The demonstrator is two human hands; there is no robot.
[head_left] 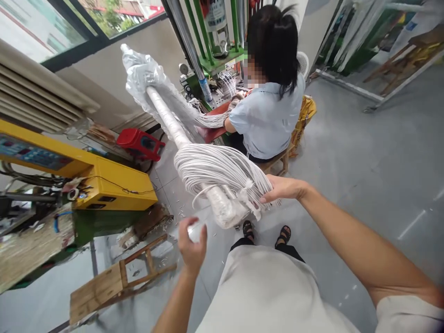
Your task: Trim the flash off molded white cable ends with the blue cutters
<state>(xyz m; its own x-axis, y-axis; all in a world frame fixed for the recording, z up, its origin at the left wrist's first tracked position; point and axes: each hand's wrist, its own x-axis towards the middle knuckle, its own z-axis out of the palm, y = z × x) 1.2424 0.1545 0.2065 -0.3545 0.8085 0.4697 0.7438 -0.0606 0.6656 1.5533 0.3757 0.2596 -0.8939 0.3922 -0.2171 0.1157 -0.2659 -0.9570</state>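
Observation:
A thick bundle of white cables [218, 164] hangs over a plastic-wrapped rack bar [166, 115] in front of me. My right hand [282, 187] grips the bundle's right end, thumb on the near side and the other fingers partly hidden. Beside that hand, a white tie [247, 187] is knotted around the cables. My left hand [193, 243] is raised below and left of the bundle, apart from it. Its thumb and fingers are curved and spread, with nothing between them. The bar's near end [225, 212] is wrapped in clear film.
A co-worker [267, 115] sits on a wooden stool at a green press [220, 62], with more white cables across the lap. At left stand a yellow machine [114, 185], a red stool [140, 142] and a wooden chair [100, 286]. A metal-framed rack [350, 85] is at far right.

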